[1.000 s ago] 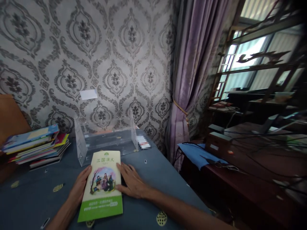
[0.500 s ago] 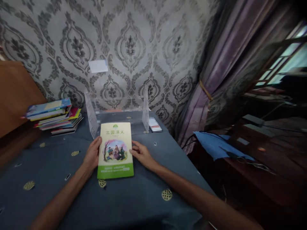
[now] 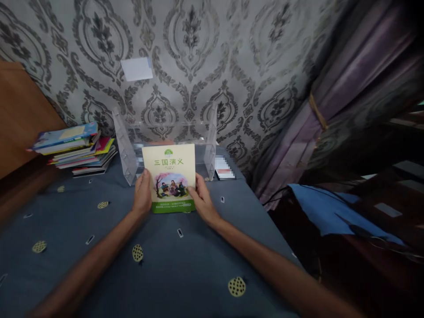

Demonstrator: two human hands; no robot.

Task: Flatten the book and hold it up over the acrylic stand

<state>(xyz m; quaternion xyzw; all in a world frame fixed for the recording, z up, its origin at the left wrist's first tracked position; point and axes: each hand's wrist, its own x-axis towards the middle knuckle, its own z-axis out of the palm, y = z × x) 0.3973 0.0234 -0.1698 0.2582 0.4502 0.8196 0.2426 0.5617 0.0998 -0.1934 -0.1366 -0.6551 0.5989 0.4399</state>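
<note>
Green-and-cream book (image 3: 170,176) held between both hands, cover facing camera, lower edge at or just above table (image 3: 99,265); cannot tell if touching. Left hand (image 3: 142,196) grip pinching book's left edge, thumb on cover. Right hand (image 3: 202,202) grip pinching right edge, thumb on cover. Clear acrylic rack (image 3: 127,152) just beyond hands, right behind book, walls on both sides. Stack of books (image 3: 76,148) well left of left hand. Open blue cloth nearer than both hands. Table edge, purple curtain (image 3: 331,115) right of right hand.

Glossy paper book cover (image 3: 169,176), clear smooth plastic rack (image 3: 132,145), matt blue cloth tablecloth (image 3: 99,265), sheeny purple curtain (image 3: 347,88)
</note>
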